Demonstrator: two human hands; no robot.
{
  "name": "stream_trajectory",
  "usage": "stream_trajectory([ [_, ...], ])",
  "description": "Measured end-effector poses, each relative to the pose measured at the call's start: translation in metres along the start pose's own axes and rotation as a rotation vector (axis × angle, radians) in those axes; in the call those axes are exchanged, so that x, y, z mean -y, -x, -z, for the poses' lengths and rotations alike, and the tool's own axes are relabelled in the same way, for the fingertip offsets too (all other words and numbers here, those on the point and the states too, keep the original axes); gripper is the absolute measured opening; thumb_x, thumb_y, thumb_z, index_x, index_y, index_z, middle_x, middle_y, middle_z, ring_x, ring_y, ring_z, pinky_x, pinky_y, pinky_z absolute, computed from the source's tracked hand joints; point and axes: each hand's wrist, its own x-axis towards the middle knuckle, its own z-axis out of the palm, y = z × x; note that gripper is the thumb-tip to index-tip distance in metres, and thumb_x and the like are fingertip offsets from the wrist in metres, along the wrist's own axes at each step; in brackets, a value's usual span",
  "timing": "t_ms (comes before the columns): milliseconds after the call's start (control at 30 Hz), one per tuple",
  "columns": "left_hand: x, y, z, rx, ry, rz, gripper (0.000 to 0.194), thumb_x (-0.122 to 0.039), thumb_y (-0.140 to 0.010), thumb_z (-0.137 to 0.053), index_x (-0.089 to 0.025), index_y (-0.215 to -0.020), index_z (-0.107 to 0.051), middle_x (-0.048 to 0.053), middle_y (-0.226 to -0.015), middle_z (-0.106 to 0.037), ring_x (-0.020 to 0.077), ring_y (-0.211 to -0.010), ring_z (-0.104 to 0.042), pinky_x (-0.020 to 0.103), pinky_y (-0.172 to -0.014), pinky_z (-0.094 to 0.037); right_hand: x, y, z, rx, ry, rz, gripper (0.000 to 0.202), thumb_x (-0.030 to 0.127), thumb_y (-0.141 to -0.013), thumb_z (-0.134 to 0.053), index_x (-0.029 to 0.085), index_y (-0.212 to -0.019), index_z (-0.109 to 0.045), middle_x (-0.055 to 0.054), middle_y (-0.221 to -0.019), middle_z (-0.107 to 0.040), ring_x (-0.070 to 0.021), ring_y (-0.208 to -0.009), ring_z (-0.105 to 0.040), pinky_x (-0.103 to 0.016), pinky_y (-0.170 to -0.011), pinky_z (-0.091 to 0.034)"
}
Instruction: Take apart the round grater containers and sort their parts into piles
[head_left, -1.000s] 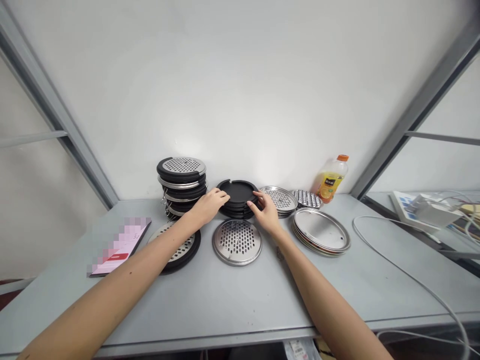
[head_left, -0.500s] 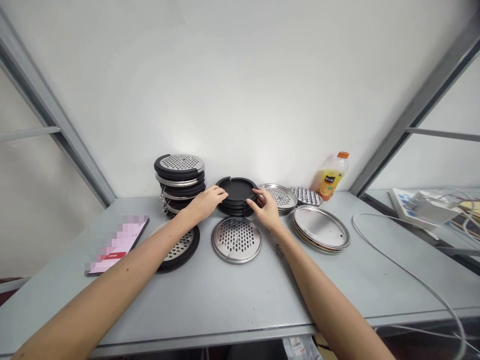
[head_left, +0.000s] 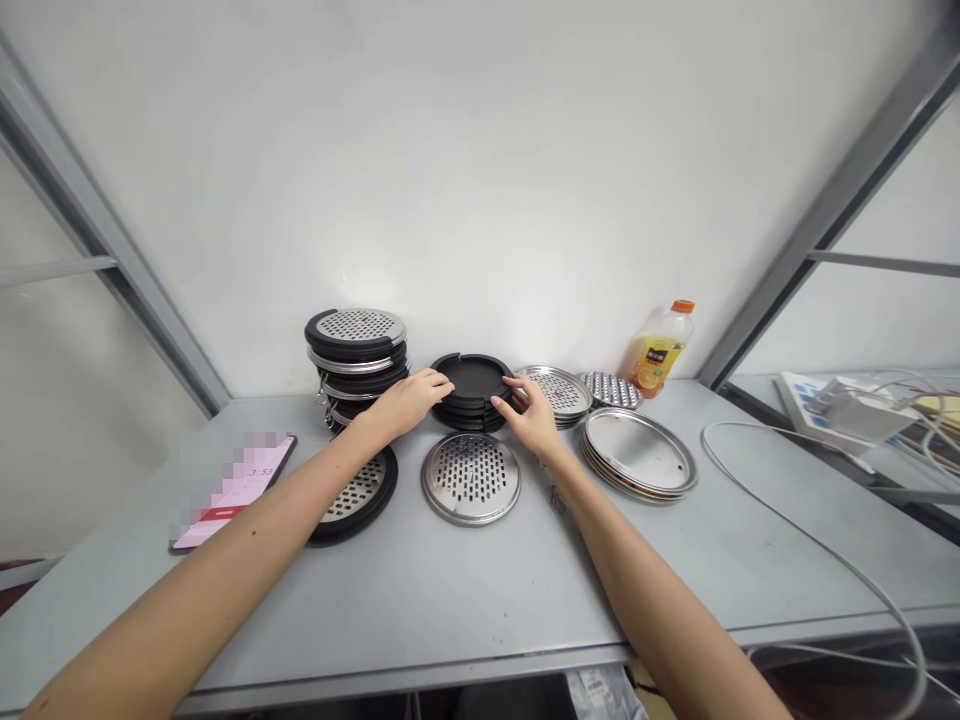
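Note:
A stack of black round plastic trays with raised, notched rims stands near the wall at the middle of the table. My left hand grips the left edge of the top tray, its fingers curled over the rim. On the opposite edge, my right hand holds the same tray with thumb in front and fingers behind. Just in front lies a round metal grater plate with slotted holes. A black-rimmed grater sits partly hidden under my left forearm.
At left rises a tall stack of black-rimmed graters; a phone-like screen lies before it. On the right are perforated plates, a coarse grater plate, plain metal discs, a juice bottle and a white cable.
The view has shifted very slightly. Both hands stay on the black tray, with no visible movement of the objects.

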Motion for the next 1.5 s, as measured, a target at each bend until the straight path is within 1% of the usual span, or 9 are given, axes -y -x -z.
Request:
stream_trajectory([
  [167,-0.007,0.002,0.000,-0.045,0.131,0.064,0.037,-0.004,-0.087,-0.041,-0.015,-0.117,-0.062,0.011,-0.121,-0.063,0.0213,-0.117,-0.056,0.038,-0.100,-0.048,0.005,-0.001,-0.001,-0.014,0.002,-0.013,0.042,0.048,-0.079,-0.065,0.021,-0.111,-0.062,-0.012,-0.127,-0.054,-0.0269,-0.117,-0.056,-0.045,-0.099,-0.048],
  [267,-0.020,0.004,-0.008,-0.121,0.266,0.181,0.041,-0.006,-0.083,-0.048,-0.012,-0.121,-0.060,0.015,-0.138,-0.051,0.0255,-0.131,-0.046,0.042,-0.111,-0.038,0.008,-0.002,-0.001,-0.026,-0.009,-0.034,0.039,0.047,-0.081,-0.062,0.020,-0.110,-0.061,-0.013,-0.123,-0.057,-0.0255,-0.111,-0.059,-0.044,-0.097,-0.049],
  [400,-0.041,0.000,-0.022,-0.321,0.399,0.415,0.052,-0.024,-0.082,-0.061,-0.013,-0.132,-0.051,0.017,-0.150,-0.034,0.0312,-0.140,-0.032,0.047,-0.114,-0.031,0.009,-0.002,-0.002,-0.018,0.019,-0.034,0.039,0.046,-0.082,-0.060,0.020,-0.111,-0.059,-0.013,-0.121,-0.057,-0.0263,-0.111,-0.058,-0.043,-0.093,-0.050],
  [500,-0.050,-0.006,-0.029,-0.339,0.449,0.519,0.058,-0.037,-0.082,-0.064,-0.016,-0.134,-0.050,0.017,-0.151,-0.030,0.0340,-0.140,-0.030,0.051,-0.113,-0.030,0.010,-0.002,-0.002,-0.011,0.054,-0.011,0.038,0.045,-0.083,-0.058,0.021,-0.112,-0.058,-0.012,-0.122,-0.057,-0.0267,-0.114,-0.056,-0.045,-0.095,-0.048],
  [700,-0.046,-0.007,-0.033,-0.313,0.465,0.564,0.046,-0.042,-0.079,-0.068,-0.020,-0.120,-0.063,0.015,-0.147,-0.038,0.0354,-0.139,-0.031,0.052,-0.112,-0.031,0.009,0.001,-0.003,0.034,0.054,-0.015,0.046,0.048,-0.082,-0.060,0.023,-0.120,-0.053,-0.010,-0.121,-0.060,-0.0261,-0.113,-0.056,-0.045,-0.101,-0.043],
  [833,-0.037,-0.004,-0.036,-0.297,0.492,0.538,0.028,-0.041,-0.077,-0.071,-0.019,-0.095,-0.072,0.013,-0.132,-0.054,0.0311,-0.126,-0.050,0.048,-0.107,-0.039,0.007,-0.001,-0.002,0.080,0.040,-0.003,0.055,0.048,-0.082,-0.060,0.024,-0.130,-0.049,-0.010,-0.131,-0.056,-0.0259,-0.120,-0.053,-0.045,-0.105,-0.041],
  [1000,-0.032,-0.004,-0.037,-0.342,0.523,0.474,0.026,-0.040,-0.078,-0.070,-0.019,-0.093,-0.071,0.010,-0.122,-0.061,0.0260,-0.112,-0.060,0.045,-0.102,-0.044,0.004,-0.003,0.000,0.083,0.072,-0.013,0.060,0.047,-0.082,-0.061,0.023,-0.135,-0.049,-0.010,-0.143,-0.047,-0.0271,-0.135,-0.039,-0.050,-0.113,-0.029],
  [1267,-0.037,-0.009,-0.031,-0.349,0.524,0.447,0.021,-0.034,-0.078,-0.071,-0.017,-0.091,-0.069,0.009,-0.111,-0.065,0.0234,-0.107,-0.061,0.044,-0.103,-0.042,0.001,-0.001,-0.003,0.043,0.039,-0.045,0.059,0.049,-0.080,-0.063,0.024,-0.133,-0.052,-0.010,-0.138,-0.052,-0.0276,-0.127,-0.049,-0.046,-0.101,-0.046],
  [1500,-0.042,-0.009,-0.035,-0.381,0.480,0.440,0.020,-0.036,-0.080,-0.069,-0.019,-0.090,-0.068,0.006,-0.102,-0.065,0.0223,-0.101,-0.061,0.043,-0.101,-0.044,0.002,0.002,-0.006,0.034,0.038,-0.039,0.060,0.051,-0.078,-0.064,0.024,-0.131,-0.053,-0.011,-0.132,-0.055,-0.0280,-0.119,-0.055,-0.045,-0.097,-0.049],
])
